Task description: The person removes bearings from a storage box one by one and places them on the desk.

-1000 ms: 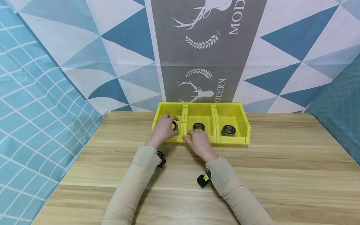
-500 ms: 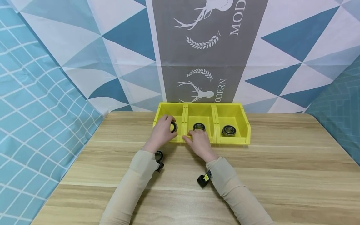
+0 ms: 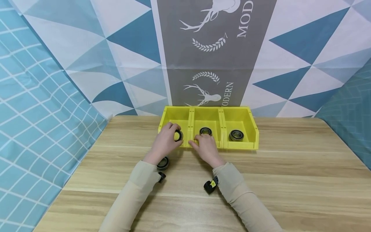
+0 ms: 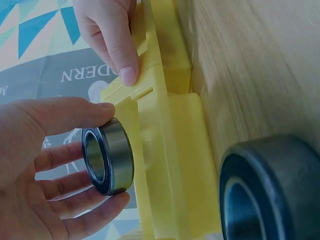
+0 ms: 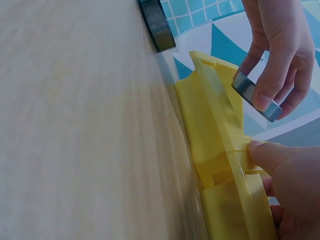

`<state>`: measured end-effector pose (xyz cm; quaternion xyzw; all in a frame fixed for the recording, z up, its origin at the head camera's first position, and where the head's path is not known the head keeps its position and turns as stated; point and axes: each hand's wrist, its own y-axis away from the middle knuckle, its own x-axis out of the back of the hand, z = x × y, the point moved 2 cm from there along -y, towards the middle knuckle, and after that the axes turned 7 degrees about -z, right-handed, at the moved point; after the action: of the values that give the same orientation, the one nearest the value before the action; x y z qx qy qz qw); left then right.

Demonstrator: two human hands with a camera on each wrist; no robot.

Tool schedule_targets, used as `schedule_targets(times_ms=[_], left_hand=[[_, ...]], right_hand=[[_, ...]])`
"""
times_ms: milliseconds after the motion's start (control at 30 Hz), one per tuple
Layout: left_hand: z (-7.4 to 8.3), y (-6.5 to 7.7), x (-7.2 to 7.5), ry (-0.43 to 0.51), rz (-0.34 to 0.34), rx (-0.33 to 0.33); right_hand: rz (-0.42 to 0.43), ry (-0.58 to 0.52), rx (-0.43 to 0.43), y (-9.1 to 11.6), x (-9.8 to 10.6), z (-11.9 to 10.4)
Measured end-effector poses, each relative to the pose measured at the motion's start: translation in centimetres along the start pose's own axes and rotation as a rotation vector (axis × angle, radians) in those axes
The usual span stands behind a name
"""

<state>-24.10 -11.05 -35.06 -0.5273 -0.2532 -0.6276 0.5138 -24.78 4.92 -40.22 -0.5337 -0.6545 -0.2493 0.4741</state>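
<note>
My left hand [image 3: 163,141] pinches a ball bearing [image 4: 121,159] between thumb and fingertips, at the front of the left yellow bin [image 3: 178,111]. The bearing is tilted on edge, its hole showing in the left wrist view. My right hand [image 3: 206,148] grips the front edge of the middle yellow bin [image 3: 206,112]; its thumb lies on the rim near the divider in the right wrist view. Behind those fingers, another bearing [image 3: 210,130] lies in the middle bin, partly hidden. A loose bearing [image 4: 295,185] rests on the table beside my left wrist.
The right yellow bin [image 3: 236,112] holds a bearing [image 3: 236,140], perhaps stacked on another. All three bins stand side by side at the back of the wooden table [image 3: 290,180], against a patterned backdrop [image 3: 139,45].
My left hand has drawn back slightly toward me with the bearing, its forearm shifting left, so the loose bearing on the table shows more. My right hand has stayed in place.
</note>
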Motion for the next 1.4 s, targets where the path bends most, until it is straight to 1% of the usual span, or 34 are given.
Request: schedule_targets(times_ms=[133,333,500,667,933,1067,1300,1400], left_hand=[[0.0,0.4,0.2,0.004,0.020,-0.004],[0.1,0.9,0.4,-0.017,0.021,-0.025],[0.1,1.5,0.4,-0.056,-0.010,-0.041],[0.2,2.0,0.4,-0.071,-0.037,-0.051],[0.6,2.9,0.1,-0.072,-0.087,-0.082],[0.7,3.2,-0.2,-0.074,-0.097,-0.094],[1.0,3.4,-0.5,-0.053,-0.111,-0.131],[1.3,3.4,-0.6,-0.046,-0.128,-0.133]], right_hand=[[-0.004,0.011,0.002,0.0,0.0,0.0],[-0.006,0.017,-0.004,0.0,0.0,-0.1],[-0.012,0.009,-0.003,0.1,0.0,-0.1],[0.000,0.011,0.003,0.1,-0.1,-0.1],[0.004,0.023,0.002,0.1,-0.1,0.0],[-0.002,0.024,0.000,0.0,-0.1,0.0],[-0.001,0.025,-0.003,-0.1,-0.1,0.1],[-0.003,0.026,-0.008,-0.1,-0.1,0.1]])
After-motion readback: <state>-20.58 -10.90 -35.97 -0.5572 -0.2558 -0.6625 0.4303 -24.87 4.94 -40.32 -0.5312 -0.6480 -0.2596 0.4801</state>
